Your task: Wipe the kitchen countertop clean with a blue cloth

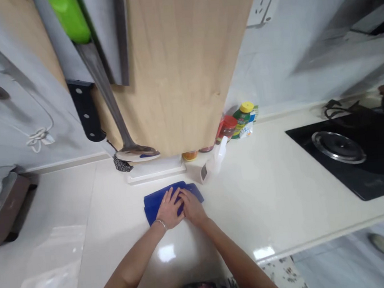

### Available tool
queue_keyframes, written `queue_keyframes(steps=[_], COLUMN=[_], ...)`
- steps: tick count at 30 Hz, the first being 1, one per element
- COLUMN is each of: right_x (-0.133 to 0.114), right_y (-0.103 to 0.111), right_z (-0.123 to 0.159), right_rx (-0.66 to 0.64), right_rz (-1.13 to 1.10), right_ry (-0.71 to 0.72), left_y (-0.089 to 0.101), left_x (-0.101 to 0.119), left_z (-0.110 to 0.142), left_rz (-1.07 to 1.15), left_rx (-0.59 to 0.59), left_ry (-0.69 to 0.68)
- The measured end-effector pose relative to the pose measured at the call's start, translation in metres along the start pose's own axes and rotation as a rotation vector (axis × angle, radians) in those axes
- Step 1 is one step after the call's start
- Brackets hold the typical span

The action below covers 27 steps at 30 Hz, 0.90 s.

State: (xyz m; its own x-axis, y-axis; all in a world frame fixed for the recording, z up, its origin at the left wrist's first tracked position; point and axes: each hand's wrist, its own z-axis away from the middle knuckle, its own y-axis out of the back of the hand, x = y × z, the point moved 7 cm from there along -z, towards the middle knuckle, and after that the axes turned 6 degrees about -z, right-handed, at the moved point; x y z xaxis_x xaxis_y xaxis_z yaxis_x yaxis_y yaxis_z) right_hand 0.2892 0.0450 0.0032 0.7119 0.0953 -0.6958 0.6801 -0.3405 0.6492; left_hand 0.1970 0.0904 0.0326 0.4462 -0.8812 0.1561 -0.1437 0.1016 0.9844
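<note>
A blue cloth (153, 202) lies flat on the white countertop (269, 209) in front of me. My left hand (169, 209) rests on it with its fingers stretched out and spread. My right hand (191, 206) lies beside it, fingers flat on the cloth's right part. The two hands touch at the middle of the cloth. A thin bracelet sits on my left wrist.
A white spray bottle (214, 162) lies just behind the cloth. Sauce jars (227, 127) and a green bottle (244, 117) stand by the wall. A wooden cabinet (184, 63) hangs overhead with a ladle (135, 151) and knife (85, 110). A black hob (352, 155) is at right, a sink (0, 203) at left.
</note>
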Motion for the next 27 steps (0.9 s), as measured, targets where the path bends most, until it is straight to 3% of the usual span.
queue_keyframes(steps=[6,11,16,20,23,27], right_x=[0.021,0.009,-0.025,-0.048,-0.059,-0.064], right_y=[0.010,0.023,0.029,0.021,0.017,0.015], right_z=[-0.020,0.015,0.075,0.097,0.114,0.144], right_rx=[0.089,0.151,0.233,0.206,0.174,0.115], right_rz=[0.043,0.019,0.024,-0.047,-0.082,-0.051], right_ry=[-0.014,0.007,-0.031,-0.064,-0.059,-0.003], left_y=[-0.004,-0.002,0.000,0.007,0.014,0.026], left_x=[-0.014,-0.015,-0.007,-0.003,-0.013,-0.043], left_z=[-0.040,-0.032,0.018,0.074,0.119,0.170], left_rz=[0.002,0.022,0.070,0.064,0.045,0.006], left_rx=[0.002,0.061,0.086,0.076,0.086,0.109], left_ry=[-0.122,-0.060,0.014,0.024,0.074,0.200])
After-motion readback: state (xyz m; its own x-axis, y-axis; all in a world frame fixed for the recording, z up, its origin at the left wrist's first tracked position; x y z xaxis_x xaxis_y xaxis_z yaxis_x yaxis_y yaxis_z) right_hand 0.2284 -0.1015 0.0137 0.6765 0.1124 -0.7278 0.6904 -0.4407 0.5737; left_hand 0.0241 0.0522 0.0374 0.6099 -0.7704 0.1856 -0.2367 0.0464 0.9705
